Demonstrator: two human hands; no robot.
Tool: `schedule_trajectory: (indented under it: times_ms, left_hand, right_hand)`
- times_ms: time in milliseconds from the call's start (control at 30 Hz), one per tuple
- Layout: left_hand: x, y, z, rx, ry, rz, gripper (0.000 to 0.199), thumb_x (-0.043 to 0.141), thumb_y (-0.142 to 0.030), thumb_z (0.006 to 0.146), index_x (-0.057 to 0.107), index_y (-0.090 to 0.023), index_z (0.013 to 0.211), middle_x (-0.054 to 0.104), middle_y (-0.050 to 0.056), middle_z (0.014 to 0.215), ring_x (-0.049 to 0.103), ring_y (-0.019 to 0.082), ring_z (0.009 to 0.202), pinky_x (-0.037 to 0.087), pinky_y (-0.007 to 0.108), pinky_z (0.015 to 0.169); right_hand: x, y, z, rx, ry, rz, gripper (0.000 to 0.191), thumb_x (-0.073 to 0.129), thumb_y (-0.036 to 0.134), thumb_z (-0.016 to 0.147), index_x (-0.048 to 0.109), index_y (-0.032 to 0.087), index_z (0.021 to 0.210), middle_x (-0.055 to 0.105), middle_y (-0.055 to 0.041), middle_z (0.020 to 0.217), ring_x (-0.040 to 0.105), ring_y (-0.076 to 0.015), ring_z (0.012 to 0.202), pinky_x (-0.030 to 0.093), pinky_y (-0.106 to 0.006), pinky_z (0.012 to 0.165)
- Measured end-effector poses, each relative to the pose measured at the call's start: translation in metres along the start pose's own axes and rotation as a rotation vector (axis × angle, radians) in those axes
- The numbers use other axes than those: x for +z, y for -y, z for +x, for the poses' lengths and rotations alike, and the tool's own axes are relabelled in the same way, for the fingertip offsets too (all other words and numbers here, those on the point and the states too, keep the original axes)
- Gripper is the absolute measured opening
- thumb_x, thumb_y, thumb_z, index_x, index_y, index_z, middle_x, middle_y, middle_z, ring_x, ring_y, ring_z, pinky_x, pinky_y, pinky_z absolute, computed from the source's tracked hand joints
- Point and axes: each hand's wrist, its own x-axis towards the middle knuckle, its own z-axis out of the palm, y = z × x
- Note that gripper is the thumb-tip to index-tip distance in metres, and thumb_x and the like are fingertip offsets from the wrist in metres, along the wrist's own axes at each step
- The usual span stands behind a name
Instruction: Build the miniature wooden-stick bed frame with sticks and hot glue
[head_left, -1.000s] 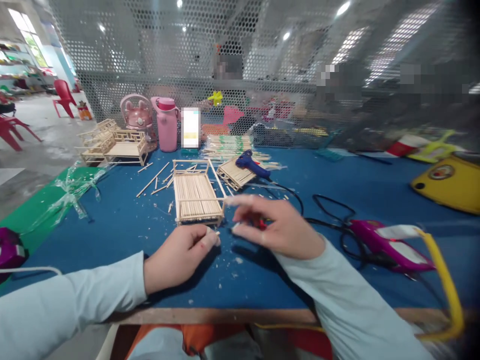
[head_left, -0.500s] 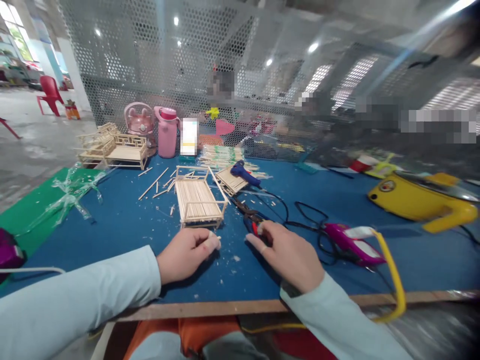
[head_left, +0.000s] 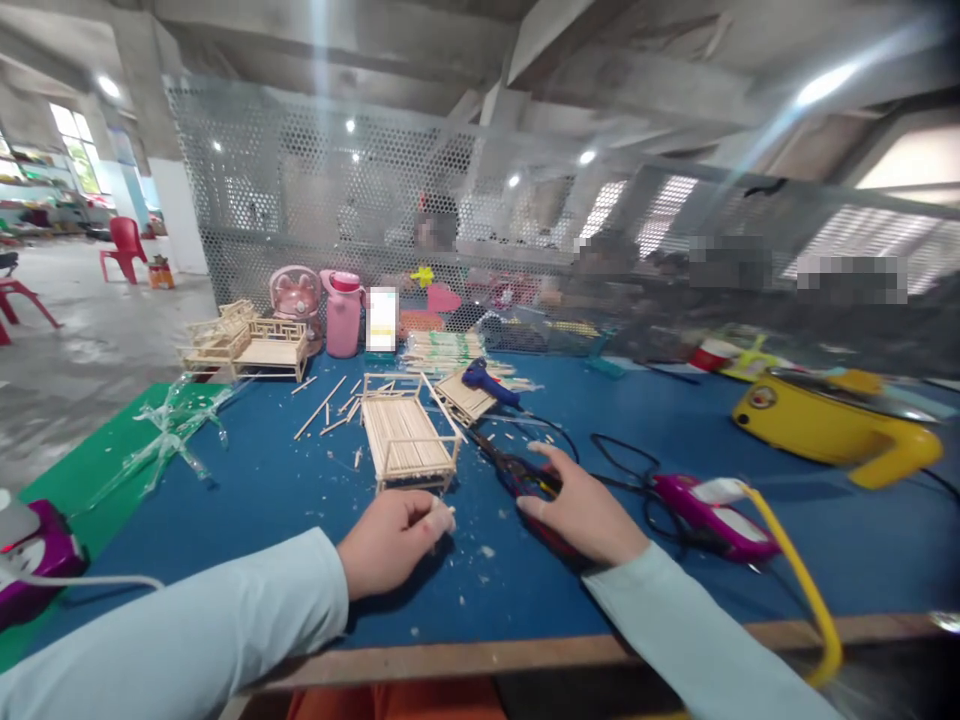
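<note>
My left hand [head_left: 397,540] rests just in front of a small bed-like frame of thin wooden sticks [head_left: 405,440]. Its thumb and forefinger pinch a short piece of stick [head_left: 451,512], of which only the pale tip shows. Over the pliers [head_left: 517,470], my right hand [head_left: 589,510] has thumb and forefinger spread apart. The pliers lie on the blue table with jaws pointing away from me; my hand partly hides their handles. Behind them a blue glue gun [head_left: 491,384] lies across a flat stick panel [head_left: 466,398].
Loose sticks [head_left: 322,408] and bundled sticks [head_left: 442,348] lie farther back. Finished stick furniture [head_left: 270,350], a pink bottle [head_left: 343,318] and a phone [head_left: 382,320] stand at the rear. At right are a purple power strip [head_left: 712,520], cables and a yellow pot [head_left: 802,425].
My view has tilted up, so everything sits lower. The fingers of my right hand have spread apart above the pliers. My left hand keeps its pinch on the short stick.
</note>
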Motion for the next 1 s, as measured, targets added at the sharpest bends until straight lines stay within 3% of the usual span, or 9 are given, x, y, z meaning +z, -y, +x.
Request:
schedule_trajectory:
  times_ms: [167, 233, 300, 400, 533, 633, 767, 1000]
  left_hand:
    - [0.002, 0.001, 0.000, 0.006, 0.014, -0.055, 0.037, 0.045, -0.046, 0.086, 0.054, -0.015, 0.068, 0.043, -0.004, 0.057, 0.039, 0.010, 0.056, 0.032, 0.023, 0.055]
    - [0.002, -0.001, -0.002, 0.026, 0.004, -0.083, 0.037, 0.045, -0.047, 0.086, 0.056, -0.014, 0.071, 0.044, -0.003, 0.058, 0.040, 0.010, 0.057, 0.033, 0.023, 0.057]
    - [0.002, -0.004, -0.005, 0.056, -0.013, -0.101, 0.037, 0.044, -0.046, 0.086, 0.057, -0.014, 0.075, 0.045, -0.003, 0.060, 0.040, 0.011, 0.059, 0.034, 0.023, 0.059]
    - [0.000, -0.009, -0.008, 0.093, -0.057, -0.117, 0.036, 0.043, -0.046, 0.087, 0.058, -0.014, 0.077, 0.046, -0.002, 0.064, 0.041, 0.012, 0.062, 0.036, 0.023, 0.061]
    - [-0.001, -0.013, -0.010, 0.113, -0.097, -0.138, 0.038, 0.043, -0.047, 0.087, 0.058, -0.014, 0.075, 0.049, 0.000, 0.067, 0.044, 0.012, 0.066, 0.038, 0.024, 0.066]
    - [-0.001, -0.014, -0.011, 0.116, -0.114, -0.151, 0.039, 0.043, -0.047, 0.087, 0.058, -0.014, 0.074, 0.046, -0.002, 0.064, 0.040, 0.011, 0.061, 0.037, 0.023, 0.063]
    - [-0.001, -0.016, -0.013, 0.139, -0.122, -0.131, 0.036, 0.042, -0.044, 0.088, 0.057, -0.014, 0.073, 0.042, -0.004, 0.060, 0.036, 0.010, 0.057, 0.036, 0.022, 0.059]
    - [-0.002, -0.015, -0.014, 0.180, -0.078, -0.116, 0.032, 0.041, -0.036, 0.089, 0.050, -0.015, 0.066, 0.038, -0.004, 0.060, 0.033, 0.010, 0.058, 0.033, 0.022, 0.059]
  right_hand:
    - [-0.025, -0.002, -0.012, 0.244, -0.111, 0.808, 0.041, 0.056, 0.046, 0.070, 0.058, 0.025, 0.106, 0.068, -0.0108, 0.103, 0.065, -0.0287, 0.099, 0.052, -0.046, 0.083]
    - [-0.027, 0.005, -0.024, 0.256, -0.018, 1.130, 0.041, 0.037, 0.053, 0.079, 0.060, 0.026, 0.100, 0.066, -0.0117, 0.110, 0.064, -0.0278, 0.102, 0.054, -0.047, 0.083]
    - [-0.023, 0.015, -0.038, 0.266, 0.143, 1.259, 0.041, 0.032, 0.046, 0.081, 0.063, 0.024, 0.098, 0.065, -0.0131, 0.114, 0.064, -0.0268, 0.103, 0.053, -0.046, 0.085]
    - [-0.011, 0.030, -0.057, 0.190, 0.330, 1.185, 0.048, 0.044, 0.028, 0.070, 0.058, 0.022, 0.115, 0.065, -0.0143, 0.115, 0.065, -0.0276, 0.100, 0.053, -0.048, 0.086]
    - [-0.007, 0.043, -0.073, -0.158, 0.228, 0.595, 0.073, 0.049, 0.014, 0.062, 0.047, 0.026, 0.133, 0.056, -0.0099, 0.131, 0.051, -0.0299, 0.121, 0.039, -0.053, 0.102]
    - [-0.009, 0.045, -0.076, -0.332, 0.212, 0.236, 0.082, 0.044, 0.008, 0.061, 0.039, 0.027, 0.141, 0.046, -0.0060, 0.141, 0.037, -0.0281, 0.134, 0.028, -0.053, 0.110]
    - [-0.007, 0.044, -0.077, -0.391, 0.264, 0.169, 0.087, 0.041, 0.007, 0.062, 0.027, 0.026, 0.146, 0.040, -0.0058, 0.146, 0.035, -0.0256, 0.135, 0.030, -0.050, 0.110]
    - [-0.002, 0.051, -0.075, -0.386, 0.287, 0.210, 0.086, 0.041, 0.006, 0.061, 0.030, 0.021, 0.145, 0.043, -0.0090, 0.143, 0.036, -0.0248, 0.134, 0.029, -0.050, 0.110]
